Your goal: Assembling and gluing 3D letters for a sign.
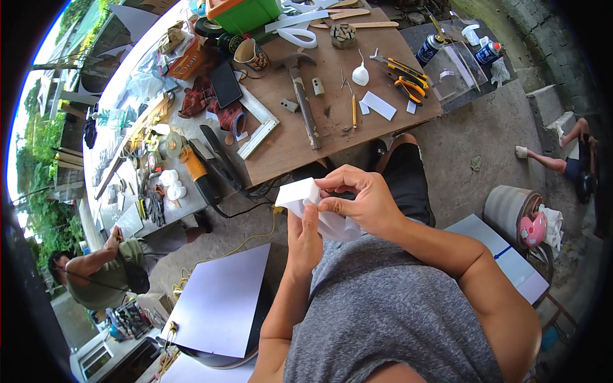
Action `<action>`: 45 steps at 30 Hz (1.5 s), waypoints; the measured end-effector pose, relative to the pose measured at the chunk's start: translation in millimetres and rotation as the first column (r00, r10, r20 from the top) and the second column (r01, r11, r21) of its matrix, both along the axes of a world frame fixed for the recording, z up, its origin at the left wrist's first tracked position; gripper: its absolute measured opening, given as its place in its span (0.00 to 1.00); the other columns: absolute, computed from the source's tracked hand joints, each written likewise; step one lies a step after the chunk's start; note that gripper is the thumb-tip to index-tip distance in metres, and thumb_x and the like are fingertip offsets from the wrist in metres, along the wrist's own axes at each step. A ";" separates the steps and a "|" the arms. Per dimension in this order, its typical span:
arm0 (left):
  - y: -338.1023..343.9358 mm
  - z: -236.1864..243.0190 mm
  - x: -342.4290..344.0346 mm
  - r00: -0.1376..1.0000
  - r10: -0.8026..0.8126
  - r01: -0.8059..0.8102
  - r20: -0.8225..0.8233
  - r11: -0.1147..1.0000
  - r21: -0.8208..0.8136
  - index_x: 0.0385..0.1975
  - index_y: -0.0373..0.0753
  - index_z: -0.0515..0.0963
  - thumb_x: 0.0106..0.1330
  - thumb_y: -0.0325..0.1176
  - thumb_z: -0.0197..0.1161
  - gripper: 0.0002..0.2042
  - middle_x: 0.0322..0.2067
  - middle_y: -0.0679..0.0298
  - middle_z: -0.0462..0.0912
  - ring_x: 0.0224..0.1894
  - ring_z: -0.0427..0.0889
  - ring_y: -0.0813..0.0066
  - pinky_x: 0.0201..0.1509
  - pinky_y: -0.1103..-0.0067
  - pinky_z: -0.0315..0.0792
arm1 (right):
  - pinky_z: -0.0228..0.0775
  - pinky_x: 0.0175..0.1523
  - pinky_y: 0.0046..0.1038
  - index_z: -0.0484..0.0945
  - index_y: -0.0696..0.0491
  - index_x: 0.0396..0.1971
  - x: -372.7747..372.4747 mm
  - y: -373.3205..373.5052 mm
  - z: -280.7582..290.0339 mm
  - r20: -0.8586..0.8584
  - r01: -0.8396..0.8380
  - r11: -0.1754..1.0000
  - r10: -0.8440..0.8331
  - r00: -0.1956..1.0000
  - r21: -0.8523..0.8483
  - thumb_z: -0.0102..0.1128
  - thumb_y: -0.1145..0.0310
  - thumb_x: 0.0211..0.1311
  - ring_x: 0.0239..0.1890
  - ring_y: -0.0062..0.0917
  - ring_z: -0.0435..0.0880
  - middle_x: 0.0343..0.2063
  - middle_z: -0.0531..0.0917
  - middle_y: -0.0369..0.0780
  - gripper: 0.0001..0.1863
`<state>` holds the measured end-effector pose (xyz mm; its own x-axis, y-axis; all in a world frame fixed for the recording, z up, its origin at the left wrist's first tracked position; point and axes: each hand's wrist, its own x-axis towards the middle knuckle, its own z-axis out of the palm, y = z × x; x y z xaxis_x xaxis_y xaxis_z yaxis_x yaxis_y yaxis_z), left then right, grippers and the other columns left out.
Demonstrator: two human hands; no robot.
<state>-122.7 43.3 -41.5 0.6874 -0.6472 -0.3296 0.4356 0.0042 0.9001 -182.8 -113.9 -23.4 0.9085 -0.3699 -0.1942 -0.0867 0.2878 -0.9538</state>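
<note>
In front of my chest I hold a white, box-like folded piece (297, 195) with a translucent white sheet (340, 227) hanging and curling from its lower side. I cannot tell whether it is paper or thin plastic. My left hand (302, 239) grips it from below, thumb pressed on its near side. Thumb and forefinger of my right hand (361, 196) pinch at its right edge. Beyond my hands on the wooden board lie a hammer (299, 96), a pencil (354, 112), white cut pieces (379, 106) and orange-handled pliers (408, 89).
An orange angle grinder (193, 167), a metal square (260, 131) and a dark phone (227, 84) lie toward the left. Spray cans (429, 49) stand at the far right. White sheets (220, 300) rest low on the left. Another person (105, 271) sits at left; someone else's legs (543, 158) show at right.
</note>
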 end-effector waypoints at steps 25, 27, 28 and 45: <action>-12.2 2.7 -11.8 0.997 0.050 -0.051 0.065 0.999 0.018 0.58 0.35 0.63 0.76 0.40 0.54 0.19 0.40 0.63 0.77 0.40 0.78 0.79 0.43 0.82 0.73 | 0.77 0.40 0.19 0.79 0.61 0.47 -2.1 -9.6 6.7 -0.123 -0.035 0.985 0.056 0.991 0.167 0.69 0.68 0.62 0.36 0.15 0.82 0.36 0.84 0.38 0.18; -14.0 8.0 -11.0 0.992 0.041 -0.048 0.117 0.997 0.065 0.58 0.35 0.62 0.76 0.38 0.54 0.18 0.41 0.64 0.77 0.40 0.78 0.80 0.43 0.82 0.73 | 0.77 0.42 0.20 0.77 0.61 0.50 -2.1 -13.9 7.6 -0.135 -0.054 0.988 0.074 0.988 0.148 0.68 0.70 0.62 0.37 0.16 0.81 0.38 0.83 0.39 0.18; -14.7 10.9 -10.5 0.991 0.017 -0.028 0.133 0.996 0.083 0.58 0.35 0.62 0.76 0.36 0.54 0.18 0.41 0.63 0.77 0.40 0.78 0.80 0.44 0.82 0.73 | 0.78 0.44 0.21 0.77 0.61 0.50 -2.2 -17.1 9.4 -0.137 -0.084 0.973 0.115 0.984 0.213 0.69 0.70 0.62 0.37 0.17 0.82 0.38 0.83 0.39 0.19; -27.3 25.4 -4.5 0.962 -0.147 0.077 0.231 0.956 0.284 0.54 0.33 0.65 0.74 0.32 0.56 0.15 0.38 0.63 0.76 0.35 0.78 0.81 0.36 0.82 0.75 | 0.76 0.49 0.23 0.78 0.62 0.49 -11.8 -22.6 -2.7 -0.112 -0.034 0.957 0.069 0.991 0.287 0.68 0.69 0.63 0.42 0.18 0.82 0.40 0.85 0.38 0.18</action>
